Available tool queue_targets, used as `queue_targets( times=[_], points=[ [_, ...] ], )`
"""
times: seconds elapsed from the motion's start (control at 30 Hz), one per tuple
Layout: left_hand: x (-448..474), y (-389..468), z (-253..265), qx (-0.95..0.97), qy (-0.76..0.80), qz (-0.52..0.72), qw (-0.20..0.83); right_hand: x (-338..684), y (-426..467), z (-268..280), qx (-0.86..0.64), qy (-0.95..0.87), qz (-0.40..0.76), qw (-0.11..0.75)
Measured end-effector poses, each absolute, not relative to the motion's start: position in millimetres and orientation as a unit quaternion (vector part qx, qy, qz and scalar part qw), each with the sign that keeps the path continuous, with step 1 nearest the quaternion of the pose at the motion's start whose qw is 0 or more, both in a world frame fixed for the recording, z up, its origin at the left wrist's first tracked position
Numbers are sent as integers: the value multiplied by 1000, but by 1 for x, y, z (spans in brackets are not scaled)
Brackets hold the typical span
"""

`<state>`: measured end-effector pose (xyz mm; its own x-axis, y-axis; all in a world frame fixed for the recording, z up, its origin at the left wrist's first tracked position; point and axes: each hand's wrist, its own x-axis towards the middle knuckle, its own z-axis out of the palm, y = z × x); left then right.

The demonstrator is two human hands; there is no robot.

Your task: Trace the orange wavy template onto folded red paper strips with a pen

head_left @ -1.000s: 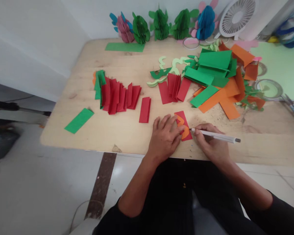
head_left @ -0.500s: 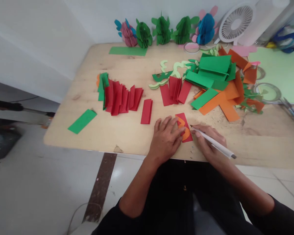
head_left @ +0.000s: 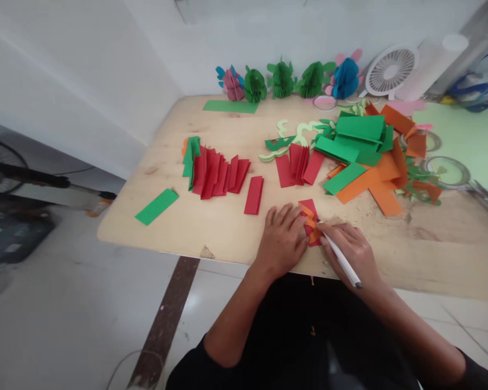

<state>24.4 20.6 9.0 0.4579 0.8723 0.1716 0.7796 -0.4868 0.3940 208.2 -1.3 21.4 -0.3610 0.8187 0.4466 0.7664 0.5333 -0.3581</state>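
My left hand [head_left: 282,236] lies flat near the table's front edge, its fingers stretched out and pressing on an orange curved paper cutout [head_left: 315,236]. Under that cutout is a folded red paper strip [head_left: 309,205], partly covered by my fingers. My right hand [head_left: 352,250] grips a white pen [head_left: 342,260], its tip at the right edge of the orange cutout. Left of my left hand lies another folded red strip [head_left: 254,195]. Beyond my hands stands a bunch of folded red strips [head_left: 298,164].
A row of red folded papers [head_left: 215,174] and a green strip [head_left: 156,206] lie left. Green [head_left: 360,129] and orange papers [head_left: 384,192] pile up right, with tape rolls [head_left: 447,171] and scissors [head_left: 487,199]. Honeycomb paper figures [head_left: 282,80] and a small fan [head_left: 392,71] line the wall.
The pen tip has moved onto the cutout's edge, and the pen now stands steeper. The camera view has shifted, so the table sits lower and farther right. My left hand keeps holding the cutout down.
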Motion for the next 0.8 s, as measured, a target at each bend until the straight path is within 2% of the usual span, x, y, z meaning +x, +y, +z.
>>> queue_targets(
  times=[0.8],
  points=[
    [-12, 49, 17, 915, 360, 122, 136, 208, -2, 13, -463, -834, 4, 299]
  ],
)
